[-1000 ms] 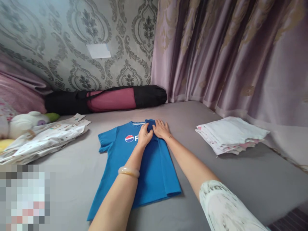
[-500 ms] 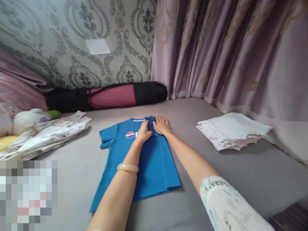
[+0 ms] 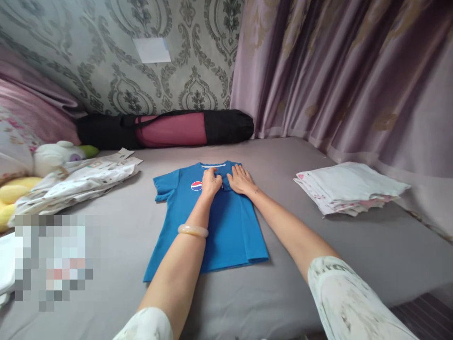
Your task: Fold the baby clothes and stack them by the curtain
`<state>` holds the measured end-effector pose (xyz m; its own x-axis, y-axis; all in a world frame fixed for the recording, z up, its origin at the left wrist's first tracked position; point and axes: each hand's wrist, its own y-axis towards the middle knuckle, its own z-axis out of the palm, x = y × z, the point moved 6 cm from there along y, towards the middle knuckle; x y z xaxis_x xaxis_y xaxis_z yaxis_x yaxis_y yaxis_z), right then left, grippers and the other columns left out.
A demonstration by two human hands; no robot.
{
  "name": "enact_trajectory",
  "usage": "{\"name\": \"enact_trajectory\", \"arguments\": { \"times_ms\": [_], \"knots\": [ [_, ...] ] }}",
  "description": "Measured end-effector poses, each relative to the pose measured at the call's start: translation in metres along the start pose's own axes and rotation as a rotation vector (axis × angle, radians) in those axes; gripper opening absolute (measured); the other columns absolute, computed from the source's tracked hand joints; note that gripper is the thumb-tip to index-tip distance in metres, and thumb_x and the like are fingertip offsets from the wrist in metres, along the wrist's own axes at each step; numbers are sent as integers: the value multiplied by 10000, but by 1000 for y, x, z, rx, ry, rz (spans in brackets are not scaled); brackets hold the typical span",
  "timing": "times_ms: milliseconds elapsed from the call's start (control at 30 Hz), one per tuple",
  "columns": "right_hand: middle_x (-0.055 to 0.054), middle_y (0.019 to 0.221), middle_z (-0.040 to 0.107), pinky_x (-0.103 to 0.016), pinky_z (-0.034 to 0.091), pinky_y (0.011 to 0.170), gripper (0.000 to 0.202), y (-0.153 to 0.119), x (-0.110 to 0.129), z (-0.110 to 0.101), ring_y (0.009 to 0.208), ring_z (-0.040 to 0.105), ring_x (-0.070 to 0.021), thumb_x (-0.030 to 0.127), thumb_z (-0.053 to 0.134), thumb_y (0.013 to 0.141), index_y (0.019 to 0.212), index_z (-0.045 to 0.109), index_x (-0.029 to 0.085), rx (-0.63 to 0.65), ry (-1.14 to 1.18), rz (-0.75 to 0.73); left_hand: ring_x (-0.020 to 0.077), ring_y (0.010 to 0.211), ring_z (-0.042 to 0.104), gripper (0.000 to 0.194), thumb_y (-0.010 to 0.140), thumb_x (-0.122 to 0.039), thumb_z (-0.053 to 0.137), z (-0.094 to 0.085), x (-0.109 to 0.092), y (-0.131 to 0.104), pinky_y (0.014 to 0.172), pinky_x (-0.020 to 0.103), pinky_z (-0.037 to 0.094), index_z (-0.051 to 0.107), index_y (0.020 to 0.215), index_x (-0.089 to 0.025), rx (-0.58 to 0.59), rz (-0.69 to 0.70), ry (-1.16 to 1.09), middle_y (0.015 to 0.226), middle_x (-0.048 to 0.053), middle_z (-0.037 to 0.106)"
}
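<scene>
In mid-frame, the blue T-shirt (image 3: 226, 233) lies on the bed (image 3: 371, 250), its length running collar down to hem, the right hand (image 3: 241, 180) flat, grip released, nearer the right edge, the left hand (image 3: 212, 182) curled below the collar, whether pinching cloth I cannot tell.

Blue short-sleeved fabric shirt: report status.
Left hand curled, right hand flat, both on shirt. Shirt spread on grey bedsheet, side below right hand folded. Left hand partly covers chest print.
</scene>
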<state>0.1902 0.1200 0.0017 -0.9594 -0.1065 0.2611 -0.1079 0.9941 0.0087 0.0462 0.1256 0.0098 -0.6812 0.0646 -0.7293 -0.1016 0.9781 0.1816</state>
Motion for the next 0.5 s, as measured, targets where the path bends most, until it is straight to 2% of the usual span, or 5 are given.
{"name": "enact_trajectory", "arguments": {
  "times_ms": [100, 233, 367, 500],
  "knots": [
    [-153, 1612, 181, -406, 112, 1192, 642, 0, 4, 2, 1487, 145, -255, 413, 202, 1008, 1519, 267, 29, -23, -22, 13, 233, 1128, 600, 363, 814, -138, 492, 0, 0, -1, 999, 335, 456, 632, 1148, -149, -8, -4, 19, 1186, 124, 639],
    [-129, 1598, 245, -405, 114, 1193, 612, -5, 5, -9, 1479, 183, -228, 378, 148, 1014, 1507, 312, 57, -72, 7, -14, 238, 1122, 603, 363, 834, -145, 485, 1, -3, -2, 990, 336, 460, 632, 1165, -138, 1, 1, 45, 1203, 138, 636],
    [-128, 1605, 220, -415, 52, 1203, 627, -33, 8, -15, 1490, 140, -222, 383, 147, 1010, 1523, 267, 42, -65, 8, -79, 230, 1141, 597, 362, 841, -136, 475, 2, -4, -1, 1005, 319, 446, 636, 1164, -109, 21, 25, 68, 1194, 147, 649],
    [-136, 1619, 150, -426, 53, 1204, 687, -60, 10, -4, 1497, 98, -240, 462, 173, 1004, 1541, 206, 36, 9, -5, -106, 222, 1119, 612, 361, 838, -126, 472, 3, -4, 0, 990, 317, 458, 645, 1155, -128, 22, 39, 76, 1170, 127, 669]
  ]
}}
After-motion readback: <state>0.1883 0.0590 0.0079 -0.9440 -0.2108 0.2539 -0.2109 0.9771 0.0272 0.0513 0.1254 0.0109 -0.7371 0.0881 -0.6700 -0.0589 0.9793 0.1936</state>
